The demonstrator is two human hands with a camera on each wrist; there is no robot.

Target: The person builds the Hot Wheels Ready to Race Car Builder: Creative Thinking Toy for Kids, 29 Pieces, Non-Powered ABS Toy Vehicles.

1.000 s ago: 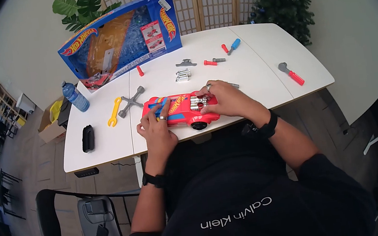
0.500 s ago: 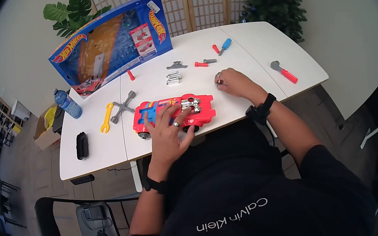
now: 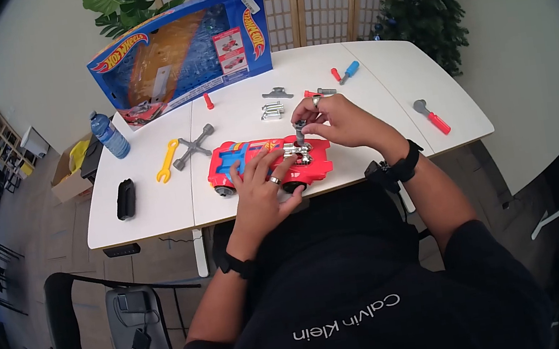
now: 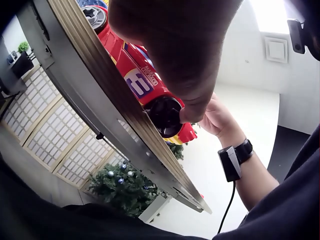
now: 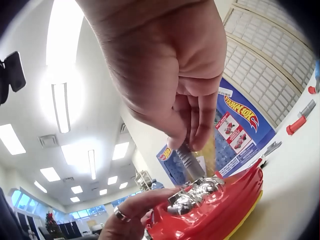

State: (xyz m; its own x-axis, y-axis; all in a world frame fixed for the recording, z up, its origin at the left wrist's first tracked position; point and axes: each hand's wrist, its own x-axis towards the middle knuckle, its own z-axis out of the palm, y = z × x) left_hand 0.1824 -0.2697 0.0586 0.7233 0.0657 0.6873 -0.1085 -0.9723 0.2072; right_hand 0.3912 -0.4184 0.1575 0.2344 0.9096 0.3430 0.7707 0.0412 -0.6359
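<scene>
A red toy car (image 3: 226,159) with blue and yellow markings stands near the table's front edge. My left hand (image 3: 262,194) holds it, fingers across the top and thumb down by a black wheel (image 4: 166,117). Over the car's silver engine piece (image 3: 306,157), my right hand (image 3: 345,122) pinches a grey toy bolt (image 3: 300,134) between thumb and fingertips. In the right wrist view the ridged shank of the bolt (image 5: 191,164) points down, its lower end right at the silver engine (image 5: 202,190).
Behind the car lie silver pipe parts (image 3: 272,110) and a grey part (image 3: 277,93). To the left are a grey cross wrench (image 3: 194,147), a yellow wrench (image 3: 167,161), a black piece (image 3: 125,199) and a water bottle (image 3: 110,135). A red-handled tool (image 3: 433,118) lies right; the box (image 3: 180,60) stands behind.
My right hand left the engine, reached to the table right of the car, and came back over the engine with the grey bolt. My left hand shifted toward the engine end.
</scene>
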